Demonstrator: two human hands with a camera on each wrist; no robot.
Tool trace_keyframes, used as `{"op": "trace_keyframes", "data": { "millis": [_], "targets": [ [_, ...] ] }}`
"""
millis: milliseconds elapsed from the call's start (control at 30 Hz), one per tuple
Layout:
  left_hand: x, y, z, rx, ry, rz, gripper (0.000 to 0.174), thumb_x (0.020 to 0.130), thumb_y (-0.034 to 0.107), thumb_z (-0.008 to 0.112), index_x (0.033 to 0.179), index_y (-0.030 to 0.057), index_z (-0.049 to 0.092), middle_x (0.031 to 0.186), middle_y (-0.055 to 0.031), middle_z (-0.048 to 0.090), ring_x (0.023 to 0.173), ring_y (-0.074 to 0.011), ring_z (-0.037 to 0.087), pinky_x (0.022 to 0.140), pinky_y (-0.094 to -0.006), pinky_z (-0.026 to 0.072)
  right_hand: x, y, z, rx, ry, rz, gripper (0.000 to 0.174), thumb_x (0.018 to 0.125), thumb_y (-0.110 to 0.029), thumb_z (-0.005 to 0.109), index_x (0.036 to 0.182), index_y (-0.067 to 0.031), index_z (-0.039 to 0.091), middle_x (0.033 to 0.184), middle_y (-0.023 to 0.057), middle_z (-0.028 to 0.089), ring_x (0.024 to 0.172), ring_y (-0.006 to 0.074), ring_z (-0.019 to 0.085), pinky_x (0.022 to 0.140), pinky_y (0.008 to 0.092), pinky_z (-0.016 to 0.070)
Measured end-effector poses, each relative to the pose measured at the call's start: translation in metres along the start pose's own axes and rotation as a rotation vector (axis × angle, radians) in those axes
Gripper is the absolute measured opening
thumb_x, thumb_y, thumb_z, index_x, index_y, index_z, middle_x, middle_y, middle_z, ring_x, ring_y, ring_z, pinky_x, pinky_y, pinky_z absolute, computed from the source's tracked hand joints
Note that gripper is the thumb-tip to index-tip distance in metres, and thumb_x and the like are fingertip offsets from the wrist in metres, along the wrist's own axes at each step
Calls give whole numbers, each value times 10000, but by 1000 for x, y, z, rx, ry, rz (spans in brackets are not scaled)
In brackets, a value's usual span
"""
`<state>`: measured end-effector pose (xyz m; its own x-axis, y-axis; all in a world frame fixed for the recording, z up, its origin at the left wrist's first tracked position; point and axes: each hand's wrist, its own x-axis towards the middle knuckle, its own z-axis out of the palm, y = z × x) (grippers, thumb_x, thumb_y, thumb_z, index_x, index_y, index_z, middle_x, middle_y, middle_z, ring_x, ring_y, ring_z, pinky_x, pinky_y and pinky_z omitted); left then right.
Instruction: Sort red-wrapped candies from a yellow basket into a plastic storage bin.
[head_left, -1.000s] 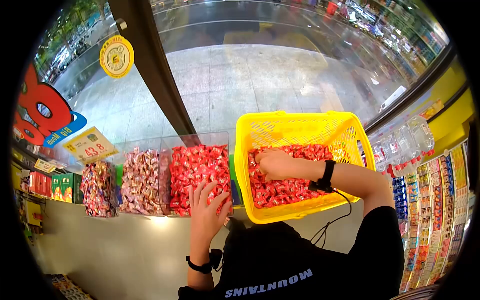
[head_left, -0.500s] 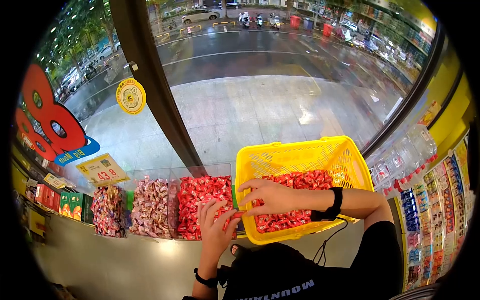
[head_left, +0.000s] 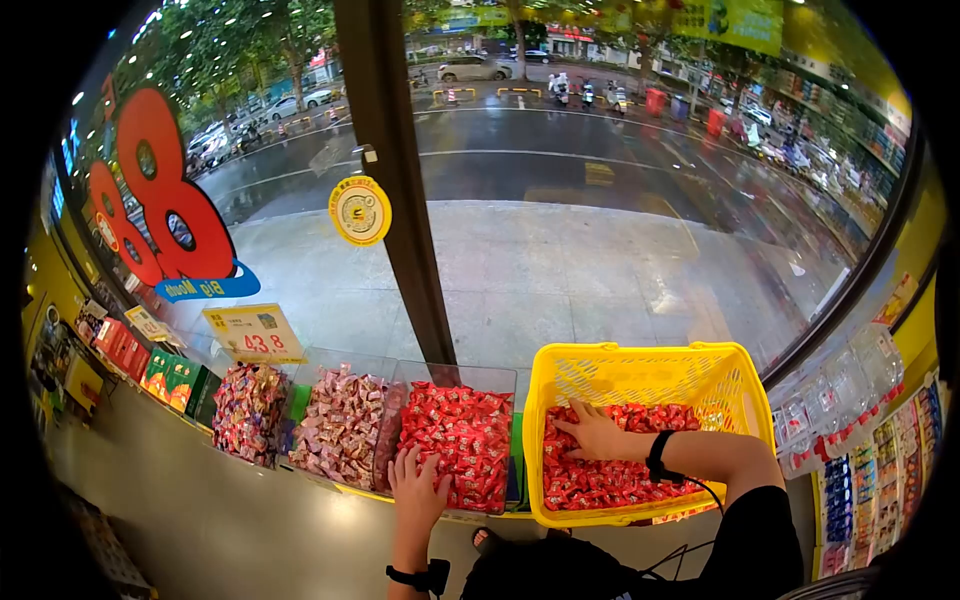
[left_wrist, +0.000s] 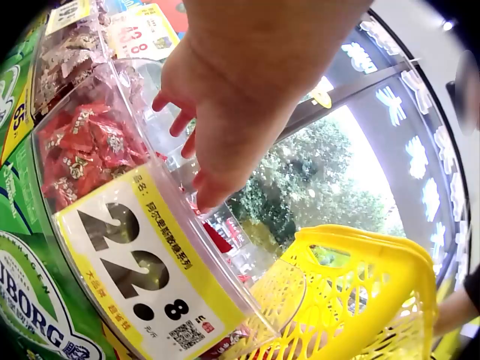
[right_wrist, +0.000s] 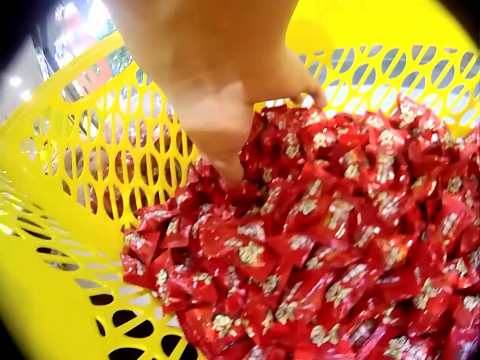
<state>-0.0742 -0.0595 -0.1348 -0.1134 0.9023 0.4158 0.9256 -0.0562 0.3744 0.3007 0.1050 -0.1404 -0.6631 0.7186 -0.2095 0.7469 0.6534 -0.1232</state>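
Glossy wrappers point(right_wrist: 330, 247), smooth plas. basket point(head_left: 534, 440), clear plas. bin point(head_left: 490, 378) & matt cloth sleeve point(head_left: 758, 535)

We find the red candies' lettering point(head_left: 460, 425) too small to read overhead; the right wrist view crops the basket point(right_wrist: 45, 300).

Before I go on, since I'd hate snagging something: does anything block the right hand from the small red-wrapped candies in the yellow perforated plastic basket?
Nothing visible does: the right hand is inside the basket, its fingers touching the red-wrapped candies.
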Motion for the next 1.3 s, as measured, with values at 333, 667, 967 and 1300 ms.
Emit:
{"op": "trace_keyframes", "data": {
  "millis": [333, 667, 967, 1300],
  "targets": [
    [11, 37, 12, -208, -30, 64, 507, 862, 226, 811, 1350, 179, 678, 1463, -137, 557, 1419, -395, 463, 1210, -627, 313, -1, 6, 35, -81, -20, -54, 420, 880, -316, 803, 1278, -185, 774, 1702, 238, 248, 1570, 492, 199, 1214, 681, 275],
    [28, 61, -8, -259, 27, 136, 456, 864, 203, 816, 1308, 184, 713, 1428, -114, 584, 1414, -378, 481, 1212, -622, 327, 16, 4, -16, 34, -243, -27, 353, 860, -428, 806, 1088, -161, 842, 1598, 172, 461, 1475, 451, 375, 1159, 665, 352],
    [63, 105, -47, -373, 56, 298, 463, 857, 267, 846, 1294, 177, 720, 1418, -103, 603, 1429, -367, 481, 1232, -629, 304, -12, -46, -150, 6, -85, -305, 348, 861, -434, 804, 995, -113, 820, 1371, 172, 642, 1277, 387, 599, 1051, 539, 493],
    [71, 142, -34, -378, -103, 426, 360, 846, 435, 866, 1062, 152, 810, 1375, -36, 631, 1445, -326, 468, 1255, -647, 241, -33, -69, -163, 154, -73, -371, 298, 856, -349, 815, 911, -58, 777, 1214, 139, 687, 1099, 346, 678, 943, 466, 550]
  ]
}}
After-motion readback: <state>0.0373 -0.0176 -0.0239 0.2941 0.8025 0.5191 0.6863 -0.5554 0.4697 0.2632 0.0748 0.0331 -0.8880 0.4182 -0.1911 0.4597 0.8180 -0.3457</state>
